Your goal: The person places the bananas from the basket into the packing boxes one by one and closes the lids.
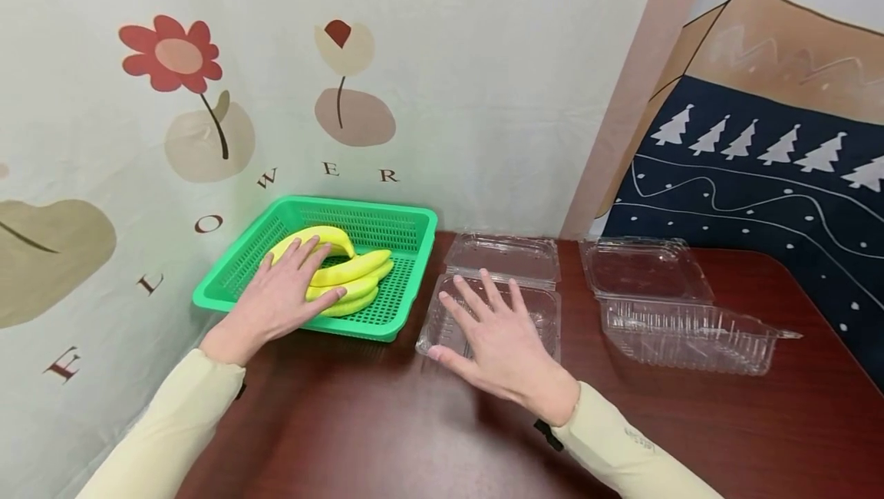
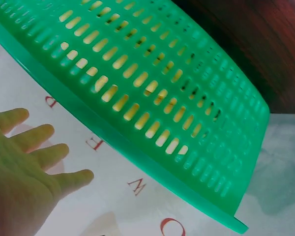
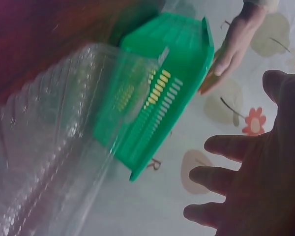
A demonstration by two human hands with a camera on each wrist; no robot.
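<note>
A green plastic basket [image 1: 407, 215] with slotted walls holds yellow bananas [image 1: 352, 269] on the left of the table. Over the basket's near left side hovers my left hand [image 1: 283, 295], its fingers spread; the left wrist view shows it above the rim with nothing held. My right hand [image 1: 500, 338] is held above an open clear plastic clamshell box [image 1: 545, 307], fingers spread and nothing in them. In the right wrist view, the box's ribbed wall [image 3: 54, 118] lies between that hand and the table.
To the right stands a second open clear clamshell box [image 1: 691, 338], its lid folded back. The dark red-brown table [image 1: 359, 414] runs under everything. A curtain printed with flowers and letters [image 1: 483, 100] hangs close behind and on the left, and a mountain-patterned cloth [image 1: 773, 169] on the right.
</note>
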